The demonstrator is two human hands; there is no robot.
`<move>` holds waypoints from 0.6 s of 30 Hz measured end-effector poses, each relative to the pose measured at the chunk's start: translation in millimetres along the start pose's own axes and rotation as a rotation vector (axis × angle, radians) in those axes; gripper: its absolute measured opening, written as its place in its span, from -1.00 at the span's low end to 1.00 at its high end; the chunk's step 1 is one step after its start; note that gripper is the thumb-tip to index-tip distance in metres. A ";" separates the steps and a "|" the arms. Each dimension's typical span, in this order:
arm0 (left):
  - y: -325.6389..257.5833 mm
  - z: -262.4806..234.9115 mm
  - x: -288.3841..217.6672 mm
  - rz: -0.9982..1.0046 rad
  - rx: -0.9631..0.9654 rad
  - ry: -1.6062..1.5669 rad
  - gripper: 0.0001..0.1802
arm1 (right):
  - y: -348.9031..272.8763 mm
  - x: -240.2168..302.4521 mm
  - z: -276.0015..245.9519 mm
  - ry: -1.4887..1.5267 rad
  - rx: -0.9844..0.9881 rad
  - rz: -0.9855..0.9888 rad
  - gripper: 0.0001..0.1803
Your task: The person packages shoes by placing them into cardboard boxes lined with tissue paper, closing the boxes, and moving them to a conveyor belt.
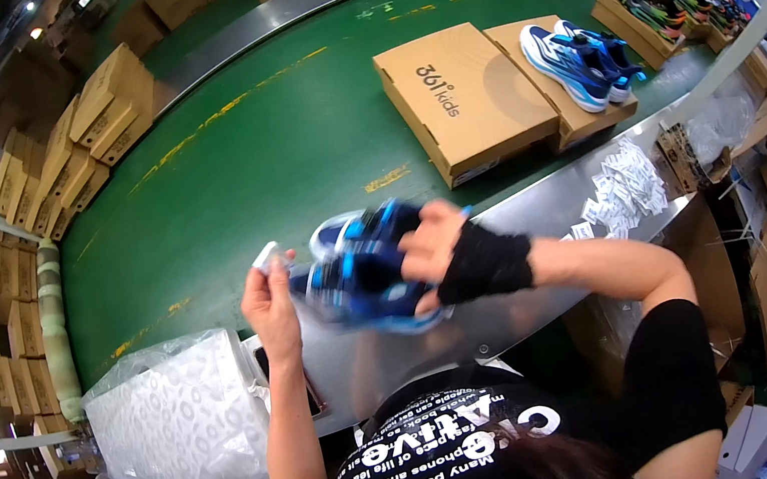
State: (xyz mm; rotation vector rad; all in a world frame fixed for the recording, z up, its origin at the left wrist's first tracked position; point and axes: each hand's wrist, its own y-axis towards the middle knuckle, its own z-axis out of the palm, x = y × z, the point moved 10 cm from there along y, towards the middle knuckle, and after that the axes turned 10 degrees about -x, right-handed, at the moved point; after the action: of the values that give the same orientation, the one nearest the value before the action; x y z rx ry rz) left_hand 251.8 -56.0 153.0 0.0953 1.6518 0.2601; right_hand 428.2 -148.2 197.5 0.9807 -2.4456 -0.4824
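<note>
Head view: right hand (436, 249) fingers grip blue shoes (363, 268) lying crosswise, left hand (271, 304) fingers pinching a white packet (264, 255).

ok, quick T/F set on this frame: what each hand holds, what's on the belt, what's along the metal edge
1. The right hand grips a pair of blue shoes. True.
2. The left hand is empty. False: it pinches a small white packet between its fingertips.
3. A closed cardboard box lies on the green belt. True.
4. The box next to it is empty. False: blue and white shoes lie on top of it.
5. The small white packets are piled on the green belt. False: they lie on the metal edge beside the belt.
</note>
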 end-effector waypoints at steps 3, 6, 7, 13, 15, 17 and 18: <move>-17.6 36.7 47.1 -0.073 0.185 0.071 -0.80 | -17.9 39.1 63.2 0.043 -0.013 -0.221 -0.56; -48.2 42.9 125.4 -0.286 0.410 0.212 -0.78 | -28.0 36.9 87.9 0.179 -0.048 -0.191 -0.56; -54.8 44.0 132.0 -0.293 0.402 0.212 -0.76 | -32.9 9.9 128.5 0.257 0.320 0.055 -0.57; -43.8 68.0 128.2 -0.254 0.467 0.424 -0.70 | -88.8 -209.3 43.1 -0.639 -0.163 0.617 -0.49; -41.7 76.2 136.7 -0.308 0.398 0.272 -0.72 | -96.0 -214.0 40.4 -0.726 -0.217 0.639 -0.32; -30.3 86.7 124.2 -0.216 0.375 0.341 -0.77 | -90.7 -197.9 34.3 -0.582 -0.364 0.637 -0.25; -26.0 94.2 98.3 -0.170 0.345 0.396 -0.79 | -81.0 -178.5 23.7 -0.534 -0.428 0.614 -0.24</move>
State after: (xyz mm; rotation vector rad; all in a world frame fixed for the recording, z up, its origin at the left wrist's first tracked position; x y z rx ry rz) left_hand 337.6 -49.4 44.5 0.1703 2.0743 -0.1488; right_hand 574.7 -72.7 88.9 -0.1072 -2.7311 -1.0762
